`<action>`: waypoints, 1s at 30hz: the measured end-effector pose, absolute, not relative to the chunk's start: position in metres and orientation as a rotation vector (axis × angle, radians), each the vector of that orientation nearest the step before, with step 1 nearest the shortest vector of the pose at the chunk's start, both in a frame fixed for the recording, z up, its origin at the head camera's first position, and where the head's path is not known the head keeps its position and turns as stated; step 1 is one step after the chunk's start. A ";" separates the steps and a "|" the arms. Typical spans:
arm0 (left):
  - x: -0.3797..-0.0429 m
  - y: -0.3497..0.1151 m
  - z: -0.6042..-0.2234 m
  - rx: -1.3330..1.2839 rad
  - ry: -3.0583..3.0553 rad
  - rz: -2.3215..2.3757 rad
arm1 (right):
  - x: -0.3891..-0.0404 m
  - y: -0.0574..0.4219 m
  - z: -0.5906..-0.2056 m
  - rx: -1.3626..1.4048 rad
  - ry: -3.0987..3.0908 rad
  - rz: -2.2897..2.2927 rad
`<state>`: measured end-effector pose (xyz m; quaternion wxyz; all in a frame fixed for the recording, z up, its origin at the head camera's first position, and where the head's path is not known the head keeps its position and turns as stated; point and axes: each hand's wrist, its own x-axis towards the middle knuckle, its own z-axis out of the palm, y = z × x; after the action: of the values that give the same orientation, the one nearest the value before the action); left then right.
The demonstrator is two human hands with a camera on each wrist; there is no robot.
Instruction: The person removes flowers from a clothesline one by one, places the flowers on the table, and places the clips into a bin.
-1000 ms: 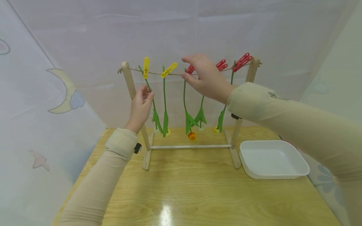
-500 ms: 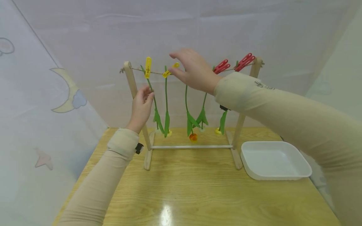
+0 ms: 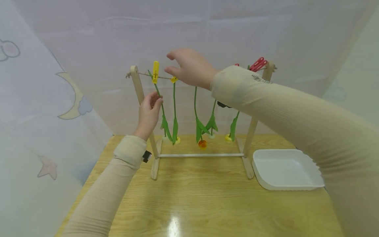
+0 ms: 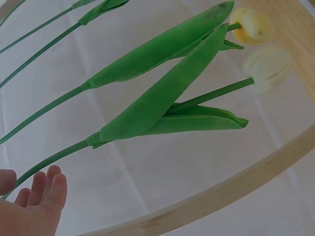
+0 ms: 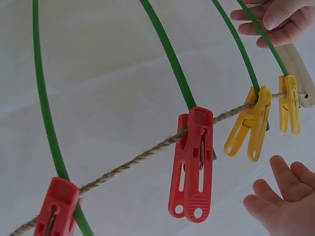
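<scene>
Artificial tulips hang upside down from a twine line (image 5: 133,168), clipped by clothespins. My left hand (image 3: 149,115) is at the leftmost tulip stem (image 4: 56,155), which passes between its thumb and loosely bent fingers; that tulip has a white bloom (image 4: 268,70). Above it a yellow clothespin (image 3: 155,73) clips the stem to the line. My right hand (image 3: 193,67) is raised over the line with thumb and fingers spread, holding nothing. Its fingertips are near the second yellow clothespin (image 5: 250,123), partly hidden by the hand in the head view. Red clothespins (image 5: 193,164) hold the other stems.
A wooden stand with a left post (image 3: 137,86) and a white crossbar (image 3: 201,155) carries the line on the table (image 3: 204,204). A white plastic basin (image 3: 284,169) sits right of the stand, partly behind the right sleeve (image 3: 296,105). A fabric backdrop rises behind.
My right hand has moved left along the line, from over the red clothespins to beside the second yellow one. The left hand stays at the leftmost stem.
</scene>
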<state>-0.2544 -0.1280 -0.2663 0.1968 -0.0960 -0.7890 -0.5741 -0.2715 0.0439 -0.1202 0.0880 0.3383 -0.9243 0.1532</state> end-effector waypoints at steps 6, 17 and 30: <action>-0.256 -0.127 -0.267 -0.274 -2.200 -1.612 | -0.277 0.034 -0.117 0.975 -2.837 0.412; -0.258 -0.126 -0.267 -0.265 -2.181 -1.609 | -0.285 0.024 -0.114 0.991 -2.886 0.413; -0.260 -0.124 -0.265 -0.233 -2.166 -1.633 | -0.295 0.008 -0.113 0.972 -2.968 0.404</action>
<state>-0.2600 -0.1240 -0.2649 0.2082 -0.0835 -0.7781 -0.5866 -0.2946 0.0084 -0.1134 -0.0040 0.3087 -0.9425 0.1281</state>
